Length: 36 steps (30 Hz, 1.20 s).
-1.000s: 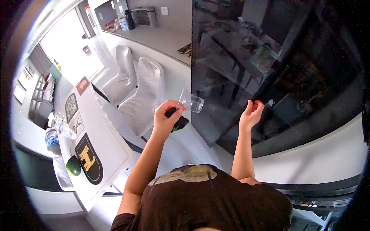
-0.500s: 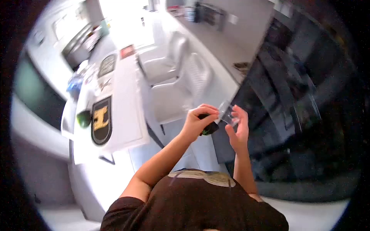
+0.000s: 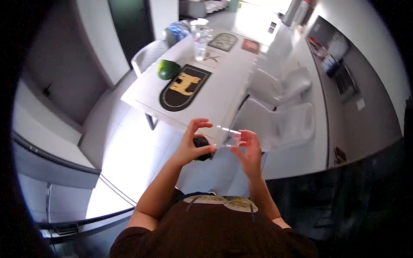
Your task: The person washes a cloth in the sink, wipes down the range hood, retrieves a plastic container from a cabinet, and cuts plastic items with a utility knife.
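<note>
One clear, cylindrical cup between two hands

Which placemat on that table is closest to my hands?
The black placemat with the yellow animal figure, beside the green object; the other placemats, without that figure, lie farther along the table.

White table beside pale chairs on brightly lit floor.

The cup is clear, the placemat black and yellow.
</note>
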{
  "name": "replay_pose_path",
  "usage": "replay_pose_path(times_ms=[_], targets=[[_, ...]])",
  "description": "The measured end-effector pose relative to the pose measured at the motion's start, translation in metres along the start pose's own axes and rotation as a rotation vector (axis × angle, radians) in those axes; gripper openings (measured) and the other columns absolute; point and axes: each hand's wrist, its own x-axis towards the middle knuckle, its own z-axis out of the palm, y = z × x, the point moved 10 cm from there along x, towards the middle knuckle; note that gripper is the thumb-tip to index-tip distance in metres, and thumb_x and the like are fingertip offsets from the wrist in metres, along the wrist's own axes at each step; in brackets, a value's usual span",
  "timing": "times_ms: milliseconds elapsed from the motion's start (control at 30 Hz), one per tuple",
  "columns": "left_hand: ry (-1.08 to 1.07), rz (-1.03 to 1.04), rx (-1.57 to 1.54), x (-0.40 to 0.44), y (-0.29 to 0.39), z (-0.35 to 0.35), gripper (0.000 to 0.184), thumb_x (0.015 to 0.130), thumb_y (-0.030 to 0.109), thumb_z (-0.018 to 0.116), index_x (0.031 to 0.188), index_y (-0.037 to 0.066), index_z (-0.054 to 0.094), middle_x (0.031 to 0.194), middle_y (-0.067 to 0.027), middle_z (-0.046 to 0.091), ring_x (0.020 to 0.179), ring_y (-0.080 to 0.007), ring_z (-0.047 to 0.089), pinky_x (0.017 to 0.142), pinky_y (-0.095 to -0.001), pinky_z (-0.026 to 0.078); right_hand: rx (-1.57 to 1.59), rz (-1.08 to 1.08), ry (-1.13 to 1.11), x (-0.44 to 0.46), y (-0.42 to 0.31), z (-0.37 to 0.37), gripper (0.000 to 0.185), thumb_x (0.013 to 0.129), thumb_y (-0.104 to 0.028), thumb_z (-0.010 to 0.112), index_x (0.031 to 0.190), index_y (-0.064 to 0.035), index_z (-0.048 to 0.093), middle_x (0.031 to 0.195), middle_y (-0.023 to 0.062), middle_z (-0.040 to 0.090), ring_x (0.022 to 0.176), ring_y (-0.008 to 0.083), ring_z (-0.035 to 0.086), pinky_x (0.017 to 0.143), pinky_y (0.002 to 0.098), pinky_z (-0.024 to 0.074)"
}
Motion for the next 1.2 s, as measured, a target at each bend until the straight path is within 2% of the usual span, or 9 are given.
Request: replay_pose_path(times_ms=[233,333,367,500,700,1000,1133,1167,1200], targets=[[0.132,0.106,0.126,-0.044,0.040,-0.202,0.073,0.064,0.010,0.080,0.130,0.008,0.048,0.108,-0.0071,0.060,0.075,-0.0080,0.050,0.067,-0.0227,0.044,0.166,-0.016,-0.364,0.062,0.013,0.231,0.051,0.076,-0.008,0.073,0.122,-0.0048,0.050,0.109,0.0047,0.058,0.094,0.0126,0.054,0.081,0.0271,0.0429],[0.253,-0.028,0.169,-0.067,0.050,-0.297,0.072,0.065,0.011,0.080,0.130,0.008,0.049,0.107,-0.0073,0.062,0.070,-0.0065,0.049,0.064,-0.0219,0.043,0.238,0.011,-0.464,0.082,0.015,0.329,0.060,0.076,-0.004,0.072,0.129,-0.0048,0.044,0.113,0.0064,0.056,0.096,0.0129,0.052,0.082,0.0273,0.0422],[0.312,0.036,0.245,-0.071,0.058,-0.326,0.075,0.066,0.026,0.080,0.130,0.005,0.048,0.106,-0.0106,0.064,0.065,-0.0060,0.048,0.060,-0.0202,0.040,0.250,0.004,-0.492,0.088,0.011,0.358,0.061,0.076,-0.004,0.071,0.130,-0.0044,0.044,0.113,0.0069,0.056,0.096,0.0130,0.051,0.082,0.0275,0.0422],[0.359,0.023,0.213,-0.086,0.074,-0.421,0.076,0.065,0.028,0.080,0.130,0.004,0.048,0.110,-0.0142,0.063,0.071,-0.0076,0.053,0.062,-0.0206,0.041,0.345,-0.041,-0.546,0.111,-0.001,0.461,0.059,0.078,-0.004,0.068,0.132,-0.0019,0.044,0.117,0.0095,0.055,0.098,0.0143,0.051,0.082,0.0285,0.0424],[0.467,0.076,0.147,-0.103,0.098,-0.524,0.077,0.064,-0.002,0.075,0.135,0.002,0.042,0.126,-0.0140,0.053,0.077,-0.0098,0.056,0.069,-0.0249,0.048,0.415,-0.040,-0.690,0.148,-0.008,0.579,0.051,0.082,-0.004,0.064,0.130,0.0012,0.046,0.124,0.0125,0.051,0.101,0.0171,0.052,0.082,0.0311,0.0458],[0.642,0.066,0.385,-0.082,0.125,-0.681,0.086,0.060,-0.009,0.074,0.138,0.004,0.039,0.125,-0.0101,0.052,0.072,-0.0093,0.054,0.063,-0.0213,0.046,0.548,0.070,-0.948,0.234,0.023,0.766,0.046,0.086,-0.007,0.061,0.128,0.0019,0.047,0.108,0.0115,0.059,0.091,0.0153,0.056,0.083,0.0308,0.0456],[0.710,0.106,0.526,-0.045,0.148,-0.754,0.094,0.060,-0.002,0.083,0.140,0.002,0.035,0.123,-0.0141,0.052,0.075,-0.0111,0.054,0.063,-0.0230,0.047,0.639,-0.006,-0.899,0.296,0.027,0.830,0.046,0.083,-0.004,0.064,0.127,0.0016,0.050,0.110,0.0112,0.059,0.090,0.0136,0.055,0.083,0.0292,0.0451],[0.721,0.078,0.494,-0.038,0.146,-0.776,0.092,0.062,0.013,0.086,0.138,-0.001,0.035,0.119,-0.0149,0.054,0.076,-0.0109,0.054,0.065,-0.0237,0.047,0.635,-0.070,-0.899,0.312,0.028,0.845,0.047,0.082,-0.004,0.065,0.127,0.0013,0.050,0.110,0.0110,0.059,0.091,0.0133,0.054,0.083,0.0290,0.0445],[0.712,0.065,0.489,-0.030,0.142,-0.795,0.092,0.062,0.013,0.086,0.138,-0.001,0.035,0.119,-0.0149,0.054,0.076,-0.0109,0.054,0.065,-0.0237,0.047,0.622,-0.121,-0.897,0.323,0.031,0.857,0.048,0.082,-0.003,0.065,0.128,0.0010,0.050,0.111,0.0108,0.059,0.092,0.0131,0.053,0.083,0.0288,0.0439]])
